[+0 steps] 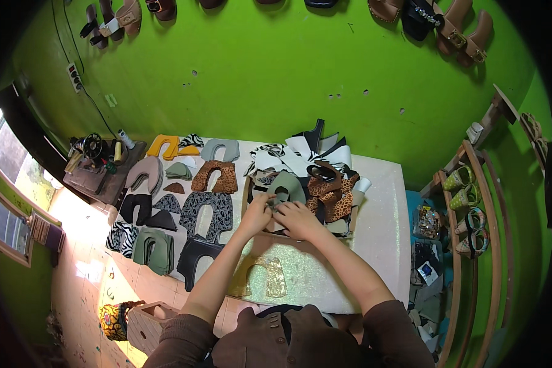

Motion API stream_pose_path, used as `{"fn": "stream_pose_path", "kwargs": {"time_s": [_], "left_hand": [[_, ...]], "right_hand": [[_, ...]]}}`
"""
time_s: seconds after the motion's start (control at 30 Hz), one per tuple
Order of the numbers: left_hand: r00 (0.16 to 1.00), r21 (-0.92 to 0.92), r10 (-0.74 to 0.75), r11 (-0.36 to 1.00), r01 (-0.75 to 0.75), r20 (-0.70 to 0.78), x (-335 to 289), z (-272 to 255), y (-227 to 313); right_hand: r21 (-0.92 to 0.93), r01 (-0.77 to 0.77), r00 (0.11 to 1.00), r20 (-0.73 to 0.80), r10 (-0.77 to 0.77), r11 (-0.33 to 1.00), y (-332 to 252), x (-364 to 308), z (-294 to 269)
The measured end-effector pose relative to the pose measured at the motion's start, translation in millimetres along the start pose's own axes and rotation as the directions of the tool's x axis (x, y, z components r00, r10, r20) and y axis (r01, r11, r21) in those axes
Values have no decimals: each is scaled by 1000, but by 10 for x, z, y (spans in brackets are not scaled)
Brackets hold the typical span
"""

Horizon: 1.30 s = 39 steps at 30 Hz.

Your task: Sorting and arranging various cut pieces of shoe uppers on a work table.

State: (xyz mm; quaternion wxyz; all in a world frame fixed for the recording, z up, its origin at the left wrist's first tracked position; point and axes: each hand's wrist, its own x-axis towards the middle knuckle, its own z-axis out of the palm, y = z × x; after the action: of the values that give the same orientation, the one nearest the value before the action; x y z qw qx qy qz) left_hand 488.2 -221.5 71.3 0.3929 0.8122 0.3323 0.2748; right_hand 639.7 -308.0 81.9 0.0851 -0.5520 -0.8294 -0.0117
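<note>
Both my hands meet over a box [249, 191] of cut shoe-upper pieces in the middle of the table. My left hand [257, 214] has its fingers closed on the lower edge of an olive-green shoe-upper piece [288, 181]. Beside it, my right hand [297, 219] pinches the same green piece from the right; the fingertips partly cover each other. Leopard-print pieces [338, 205] lie in the box just right of the green one. White and zebra-print pieces [306, 161] are heaped at its far side.
Stacks of U-shaped pieces lie to the left, among them grey-patterned [193, 211], black [193, 254] and green [153, 250]. A glittery gold piece [276, 277] rests near me on the table [383, 245]. A sewing machine [92, 150] stands far left; a wooden shoe rack [472, 153] stands right.
</note>
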Motion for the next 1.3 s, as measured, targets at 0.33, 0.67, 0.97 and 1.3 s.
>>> {"fn": "stream_pose_path", "kwargs": {"time_s": [0.33, 0.67, 0.97, 1.3], "left_hand": [[987, -269, 159, 951, -152, 4, -254, -232, 291], [978, -548, -80, 818, 174, 190, -154, -202, 398], [927, -815, -209, 442, 375, 313, -183, -313, 566], [800, -782, -295, 207, 588, 523, -345, -434, 293]], "right_hand": [[715, -317, 944, 174, 281, 624, 209, 81, -568], [921, -336, 907, 373, 196, -200, 358, -230, -912], [760, 28, 974, 126, 190, -649, 208, -496, -731], [512, 18, 978, 168, 120, -859, -235, -322, -261]]}}
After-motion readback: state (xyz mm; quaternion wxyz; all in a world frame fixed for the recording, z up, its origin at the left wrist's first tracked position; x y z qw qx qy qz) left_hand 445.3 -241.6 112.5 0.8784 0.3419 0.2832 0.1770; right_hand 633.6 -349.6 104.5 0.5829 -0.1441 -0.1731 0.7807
